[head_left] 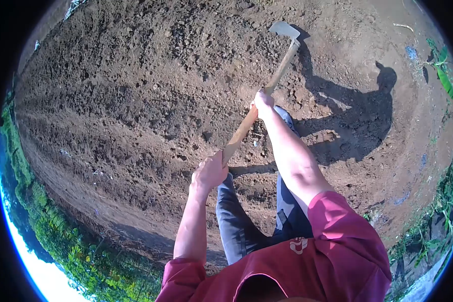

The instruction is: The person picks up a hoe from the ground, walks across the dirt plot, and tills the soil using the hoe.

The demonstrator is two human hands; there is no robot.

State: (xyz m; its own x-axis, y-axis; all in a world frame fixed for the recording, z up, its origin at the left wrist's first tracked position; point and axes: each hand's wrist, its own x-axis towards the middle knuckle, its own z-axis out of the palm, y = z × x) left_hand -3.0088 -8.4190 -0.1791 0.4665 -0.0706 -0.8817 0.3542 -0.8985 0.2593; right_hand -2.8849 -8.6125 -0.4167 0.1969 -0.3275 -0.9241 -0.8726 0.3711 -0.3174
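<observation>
A hoe with a long wooden handle (pixel 244 127) slants across the middle of the head view. Its metal blade (pixel 285 29) is at the far end, over loose brown soil; whether it touches the ground I cannot tell. My left hand (pixel 209 172) is wrapped round the near end of the handle. Farther up, about midway along the shaft, my right hand (pixel 263 103) is closed round the wood. Both arms reach forward from red sleeves, and my legs in dark trousers (pixel 236 221) stand below the handle.
Tilled, clumpy soil (pixel 151 90) stretches to the left in ridges. My shadow (pixel 362 108) falls on smoother ground at right. Green plants (pixel 445 80) edge the right side, and dense bushes (pixel 60 236) line the lower left.
</observation>
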